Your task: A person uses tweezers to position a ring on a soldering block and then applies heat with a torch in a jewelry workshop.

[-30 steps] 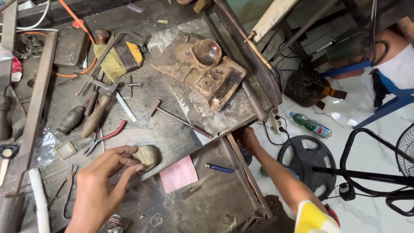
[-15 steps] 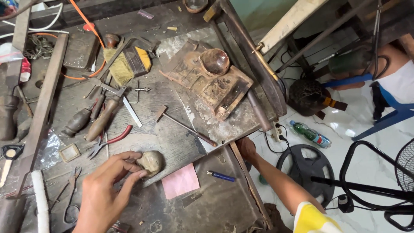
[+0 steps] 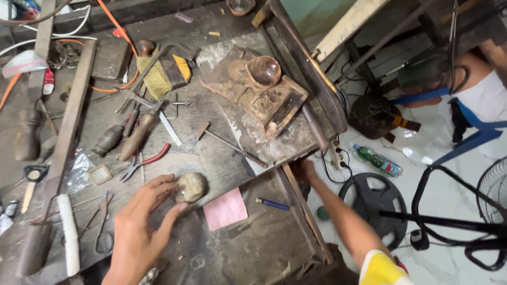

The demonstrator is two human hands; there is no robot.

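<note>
My left hand (image 3: 138,227) rests on the dark wooden workbench (image 3: 211,153), and its fingertips hold a rounded, tan, stone-like lump (image 3: 191,187). Just right of the lump lies a pink paper square (image 3: 225,209) with a blue pen (image 3: 273,203) beyond it. My right hand (image 3: 302,170) reaches down at the bench's right edge and grips the wood there, with a yellow sleeve cuff (image 3: 381,268) showing near the frame's bottom.
Red-handled pliers (image 3: 143,162), wooden-handled tools (image 3: 134,137), a small hammer (image 3: 229,142), a brush (image 3: 158,76) and a rusty metal block with a bowl (image 3: 264,92) lie on the bench. On the floor to the right are a bottle (image 3: 377,160), a fan stand (image 3: 454,221) and a seated person (image 3: 486,89).
The view has shifted slightly, so the bench sits lower in frame. My left hand stays on the lump; my right hand stays at the bench edge.
</note>
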